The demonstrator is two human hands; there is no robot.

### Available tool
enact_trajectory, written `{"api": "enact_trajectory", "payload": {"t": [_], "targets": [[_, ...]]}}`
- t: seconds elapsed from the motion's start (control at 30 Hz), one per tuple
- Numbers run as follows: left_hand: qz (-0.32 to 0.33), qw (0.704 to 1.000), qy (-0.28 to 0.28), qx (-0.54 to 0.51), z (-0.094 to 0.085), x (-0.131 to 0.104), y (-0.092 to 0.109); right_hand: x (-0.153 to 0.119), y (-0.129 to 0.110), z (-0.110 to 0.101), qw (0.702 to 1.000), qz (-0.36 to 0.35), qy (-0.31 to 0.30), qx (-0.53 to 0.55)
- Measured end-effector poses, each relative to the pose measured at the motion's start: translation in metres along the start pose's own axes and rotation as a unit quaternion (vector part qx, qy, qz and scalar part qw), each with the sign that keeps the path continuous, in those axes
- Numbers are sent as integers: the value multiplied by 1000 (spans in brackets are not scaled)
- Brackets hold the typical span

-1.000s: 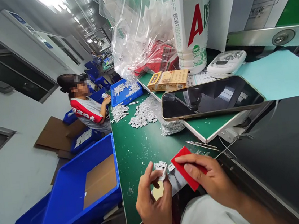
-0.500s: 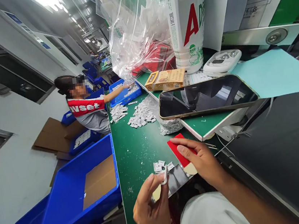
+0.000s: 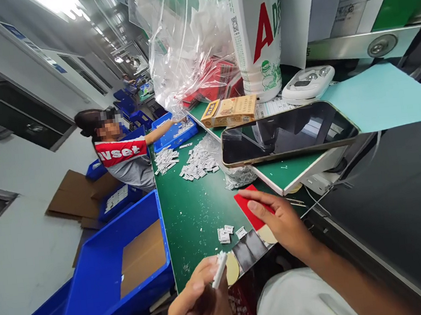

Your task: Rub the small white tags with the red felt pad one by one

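My left hand (image 3: 200, 296), low in the head view, pinches a small white plastic piece (image 3: 219, 270) between thumb and fingers, off the table's front edge. My right hand (image 3: 283, 222) grips a flat red card (image 3: 253, 207) by its right side, thumb on top, close above the table. Between the hands, a dark grey strip (image 3: 249, 251) lies along the table edge, with a round cream-coloured patch (image 3: 232, 269) at its left end. Several small white plastic parts (image 3: 224, 234) rest just behind the strip.
Piles of white parts (image 3: 198, 161) lie farther back on the green table (image 3: 181, 217). A phone (image 3: 288, 132), a bottle (image 3: 257, 34) and a small yellow box (image 3: 230, 111) stand on a raised shelf. Blue bins (image 3: 105, 272) flank the left side. A co-worker (image 3: 121, 150) reaches into a blue tray.
My left hand has moved down and left with the white piece, which now shows longer and tilted. My right hand keeps the red card in nearly the same place.
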State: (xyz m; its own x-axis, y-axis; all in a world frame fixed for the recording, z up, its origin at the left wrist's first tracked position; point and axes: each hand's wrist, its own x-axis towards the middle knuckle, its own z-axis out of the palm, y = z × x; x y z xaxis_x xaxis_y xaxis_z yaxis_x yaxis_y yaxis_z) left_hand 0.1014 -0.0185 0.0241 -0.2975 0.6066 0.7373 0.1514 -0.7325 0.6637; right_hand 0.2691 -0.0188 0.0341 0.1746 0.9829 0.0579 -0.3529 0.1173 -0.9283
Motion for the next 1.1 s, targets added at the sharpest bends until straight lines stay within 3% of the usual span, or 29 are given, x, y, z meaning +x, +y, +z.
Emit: {"api": "enact_trajectory", "payload": {"t": [0.1, 0.13, 0.17, 0.27, 0.3, 0.37, 0.47, 0.6, 0.73, 0.77, 0.87, 0.9, 1.0, 1.03, 1.1], "targets": [[-89, 996, 11, -7, 2, 1, 4, -3, 0, 2, 975, 32, -210, 67], [-123, 992, 10, -10, 2, 2, 4, -2, 1, 3, 970, 41, -228, 71], [-159, 987, 10, -19, 0, 4, 4, -1, 2, 3, 979, 41, -190, 63], [-306, 948, -1, -88, -6, 13, 0, 3, 4, 2, 999, 11, 28, 14], [-368, 921, -20, -127, -8, 16, -1, 3, 5, 1, 999, 10, 38, 15], [-467, 857, -73, -206, -11, 21, -3, 1, 5, 0, 997, 33, -29, 58], [-545, 782, -124, -276, -13, 23, -2, -6, 6, -3, 979, 72, -122, 146], [-621, 712, -127, -303, -15, 18, 6, -9, 0, -10, 974, 57, -157, 154], [-668, 658, -162, -307, -16, 16, 12, -2, -9, -12, 936, 77, -309, 149], [-671, 652, -169, -310, -16, 16, 14, 0, -10, -11, 941, 88, -297, 135], [-663, 656, -175, -315, -14, 16, 17, 3, -9, -6, 984, 77, -125, 99], [-661, 660, -178, -311, -13, 15, 17, 3, -8, -4, 984, 78, -121, 106], [-666, 663, -185, -289, -11, 14, 15, 3, -6, -1, 949, 122, -259, 135], [-664, 664, -186, -288, -11, 14, 13, 4, -5, 0, 954, 128, -242, 121], [-652, 679, -176, -289, -10, 13, 9, 7, -4, 2, 986, 110, -89, 87]]}}
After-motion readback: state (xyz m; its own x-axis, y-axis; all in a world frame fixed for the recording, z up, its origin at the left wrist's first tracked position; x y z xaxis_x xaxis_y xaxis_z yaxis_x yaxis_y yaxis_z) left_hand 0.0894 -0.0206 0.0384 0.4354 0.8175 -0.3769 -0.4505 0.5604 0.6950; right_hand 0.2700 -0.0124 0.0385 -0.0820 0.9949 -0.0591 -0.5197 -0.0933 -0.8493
